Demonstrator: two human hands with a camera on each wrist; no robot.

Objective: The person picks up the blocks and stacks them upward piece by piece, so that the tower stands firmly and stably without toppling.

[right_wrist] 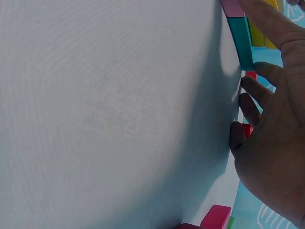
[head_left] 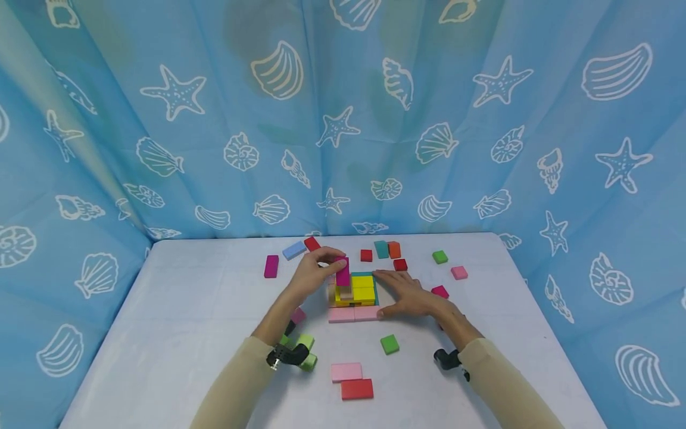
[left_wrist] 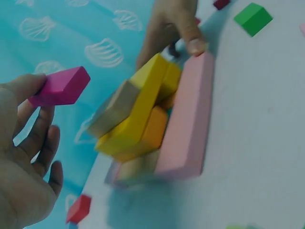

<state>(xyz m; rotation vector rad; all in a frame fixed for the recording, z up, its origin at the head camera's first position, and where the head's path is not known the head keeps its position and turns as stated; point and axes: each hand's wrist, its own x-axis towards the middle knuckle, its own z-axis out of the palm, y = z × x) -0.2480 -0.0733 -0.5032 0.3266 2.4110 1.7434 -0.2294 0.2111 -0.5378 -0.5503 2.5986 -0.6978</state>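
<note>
My left hand [head_left: 311, 275] pinches a magenta block [left_wrist: 62, 87] between thumb and fingertips, above the left side of a small block structure. The structure has yellow blocks [head_left: 364, 289] on top, a plain wooden block [left_wrist: 113, 109] lying on the yellow at the left, and two pink blocks [head_left: 341, 314] along its front. A teal block [right_wrist: 240, 42] forms part of its right side. Against that right side lies my right hand [head_left: 409, 296], fingers extended toward the back corner and thumb on the end of the front pink row.
Loose blocks lie around: a magenta one [head_left: 271, 266] and a blue one [head_left: 294, 250] at back left, a green one [head_left: 390, 344] in front, a pink one [head_left: 346, 372] beside a red one [head_left: 356, 389] nearer me. Light green blocks [head_left: 308, 361] sit by my left wrist. A shell-patterned curtain [head_left: 332, 161] borders the table.
</note>
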